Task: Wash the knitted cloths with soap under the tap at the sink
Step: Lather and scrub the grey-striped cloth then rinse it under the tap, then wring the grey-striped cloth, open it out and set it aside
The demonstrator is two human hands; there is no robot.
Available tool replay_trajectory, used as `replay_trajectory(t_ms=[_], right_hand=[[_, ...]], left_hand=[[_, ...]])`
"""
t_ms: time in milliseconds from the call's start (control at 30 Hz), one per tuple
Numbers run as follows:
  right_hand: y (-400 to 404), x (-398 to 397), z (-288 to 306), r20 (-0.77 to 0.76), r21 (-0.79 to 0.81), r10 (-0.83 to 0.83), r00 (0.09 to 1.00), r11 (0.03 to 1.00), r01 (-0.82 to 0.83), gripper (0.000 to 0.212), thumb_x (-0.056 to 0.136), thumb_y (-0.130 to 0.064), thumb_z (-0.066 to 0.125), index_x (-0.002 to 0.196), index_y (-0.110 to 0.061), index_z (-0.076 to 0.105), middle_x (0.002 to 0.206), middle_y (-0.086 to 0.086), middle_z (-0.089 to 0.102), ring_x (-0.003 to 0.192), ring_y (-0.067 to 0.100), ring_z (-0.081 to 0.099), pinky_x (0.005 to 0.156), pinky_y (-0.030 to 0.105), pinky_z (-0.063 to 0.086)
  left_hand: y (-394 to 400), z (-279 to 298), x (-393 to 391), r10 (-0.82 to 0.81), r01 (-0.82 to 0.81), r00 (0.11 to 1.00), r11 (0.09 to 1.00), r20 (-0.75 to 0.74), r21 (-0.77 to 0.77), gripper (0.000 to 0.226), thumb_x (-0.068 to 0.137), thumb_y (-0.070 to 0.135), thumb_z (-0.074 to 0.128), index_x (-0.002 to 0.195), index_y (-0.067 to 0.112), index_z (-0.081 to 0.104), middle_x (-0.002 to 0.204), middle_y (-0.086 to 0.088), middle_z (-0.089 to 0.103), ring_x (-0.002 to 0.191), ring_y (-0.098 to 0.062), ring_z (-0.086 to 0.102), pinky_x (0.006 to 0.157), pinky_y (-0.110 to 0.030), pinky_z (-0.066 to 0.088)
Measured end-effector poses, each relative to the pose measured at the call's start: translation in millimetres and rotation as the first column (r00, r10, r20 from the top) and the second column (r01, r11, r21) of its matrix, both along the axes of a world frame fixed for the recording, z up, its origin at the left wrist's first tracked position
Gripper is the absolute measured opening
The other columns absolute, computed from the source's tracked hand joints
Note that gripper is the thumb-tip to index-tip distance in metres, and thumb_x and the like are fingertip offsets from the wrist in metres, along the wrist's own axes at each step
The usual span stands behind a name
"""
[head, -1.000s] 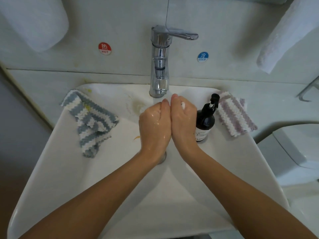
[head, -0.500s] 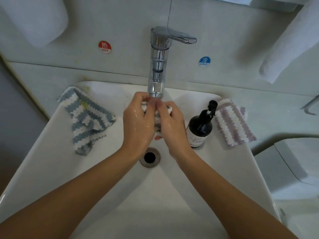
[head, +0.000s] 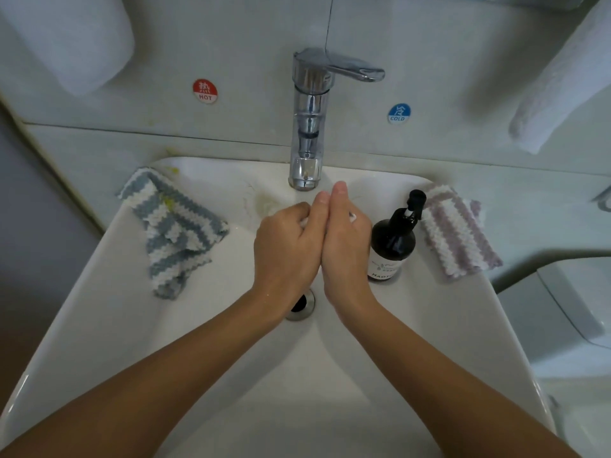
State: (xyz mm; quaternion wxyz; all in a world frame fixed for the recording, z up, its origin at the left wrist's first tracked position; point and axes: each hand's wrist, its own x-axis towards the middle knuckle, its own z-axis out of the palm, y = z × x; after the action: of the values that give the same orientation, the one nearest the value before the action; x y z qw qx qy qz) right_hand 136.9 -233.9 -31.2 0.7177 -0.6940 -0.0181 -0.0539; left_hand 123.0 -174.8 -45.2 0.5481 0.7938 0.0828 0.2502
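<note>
Both hands have dropped from under the spout since half a second ago and now press together over the basin [head: 109, 325], just below the tap [head: 305, 127]. Left hand [head: 286, 251] and right hand [head: 345, 246] squeeze a cloth [head: 353, 217] between the palms; only white bits of it show at the knuckles. Left of the hands a grey striped cloth [head: 173, 226] lies on the rim. Right of them stands a soap bottle [head: 393, 242], with a lilac striped cloth [head: 458, 229] beyond it. Under the wrists sits the drain [head: 302, 305].
</note>
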Motion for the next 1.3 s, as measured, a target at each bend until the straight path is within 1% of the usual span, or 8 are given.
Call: replay_trajectory(t_ms=[400,567,667,800,867,967,1133,1300], right_hand=[[-5.7,-0.9,-5.0,-0.04,-0.064,-0.008,0.999,0.998,0.005,0.046,0.1,-0.02,0.046,0.054,-0.015,0.044,0.05,-0.001,0.044,0.054,0.014,0.046,0.053,0.032,0.037],[-7.1,-6.2,1.9,-0.039,-0.133,0.03,0.999,0.99,-0.035,0.043,0.102,-0.038,0.042,0.067,-0.017,0.055,0.063,0.004,0.059,0.061,0.016,0.058,0.059,0.035,0.049],[-19.4,-9.1,17.4,-0.159,0.026,0.217,0.963,0.976,-0.216,0.045,0.102,-0.048,0.032,0.104,-0.017,0.064,0.096,0.007,0.07,0.082,0.016,0.068,0.056,0.022,0.054],[-40.7,-15.5,19.5,-0.18,-0.067,0.336,0.925,0.934,-0.352,0.028,0.104,-0.03,0.035,0.098,-0.015,0.059,0.074,-0.005,0.066,0.062,0.006,0.063,0.049,0.021,0.048],[-47.4,-16.2,17.3,-0.18,-0.131,0.319,0.931,0.93,-0.344,0.017,0.102,-0.02,0.042,0.098,-0.015,0.057,0.084,0.001,0.063,0.071,0.01,0.063,0.059,0.029,0.056],[-55.6,-9.4,13.1,-0.063,-0.315,0.224,0.973,0.92,-0.232,0.01,0.097,-0.019,0.055,0.088,-0.02,0.057,0.085,-0.004,0.059,0.077,0.011,0.058,0.074,0.036,0.054],[-64.2,-4.1,22.2,0.101,-0.465,0.197,0.975,0.876,-0.129,0.017,0.089,-0.022,0.068,0.076,-0.023,0.057,0.072,-0.015,0.055,0.062,-0.007,0.05,0.063,0.012,0.037],[-66.7,-1.9,38.8,0.287,-0.512,0.295,0.911,0.851,-0.114,0.013,0.09,-0.019,0.067,0.08,-0.015,0.059,0.074,-0.014,0.057,0.067,-0.008,0.051,0.066,0.008,0.039]], left_hand=[[-13.0,-5.2,-8.2,0.022,-0.006,0.995,0.987,0.101,-0.163,0.049,0.102,0.017,0.044,0.056,0.019,0.06,0.05,0.003,0.058,0.048,-0.006,0.056,0.048,-0.015,0.041],[-8.6,-4.9,-5.9,0.031,-0.015,0.991,0.991,0.127,-0.13,0.044,0.102,0.025,0.044,0.066,0.009,0.064,0.057,-0.002,0.062,0.053,-0.015,0.06,0.051,-0.033,0.051],[3.2,3.3,-2.8,0.01,0.0,0.998,0.986,0.061,-0.165,0.045,0.102,0.03,0.045,0.06,0.015,0.053,0.052,0.006,0.056,0.05,-0.007,0.053,0.051,-0.027,0.044],[12.9,4.1,-2.0,0.03,-0.032,0.999,0.994,-0.024,-0.102,0.049,0.101,0.036,0.046,0.06,0.01,0.045,0.057,-0.006,0.048,0.054,-0.014,0.045,0.054,-0.028,0.035],[14.4,3.5,-2.8,0.003,-0.009,0.997,0.997,-0.075,-0.076,0.048,0.1,0.037,0.047,0.061,0.009,0.044,0.058,-0.005,0.047,0.056,-0.016,0.044,0.056,-0.031,0.035],[19.5,4.5,-2.6,-0.027,0.019,0.985,0.999,-0.172,-0.046,0.047,0.099,0.039,0.047,0.064,0.008,0.043,0.061,-0.009,0.045,0.058,-0.018,0.042,0.06,-0.032,0.034],[30.4,16.9,-2.3,-0.079,0.107,0.937,0.992,-0.34,0.064,0.058,0.098,0.046,0.043,0.082,-0.007,0.059,0.076,-0.02,0.061,0.065,-0.022,0.053,0.066,-0.034,0.044],[36.4,37.7,-17.6,-0.103,0.285,0.876,0.898,-0.471,0.335,0.052,0.102,0.049,0.028,0.103,0.012,0.064,0.102,-0.007,0.067,0.093,-0.025,0.061,0.09,-0.044,0.049]])
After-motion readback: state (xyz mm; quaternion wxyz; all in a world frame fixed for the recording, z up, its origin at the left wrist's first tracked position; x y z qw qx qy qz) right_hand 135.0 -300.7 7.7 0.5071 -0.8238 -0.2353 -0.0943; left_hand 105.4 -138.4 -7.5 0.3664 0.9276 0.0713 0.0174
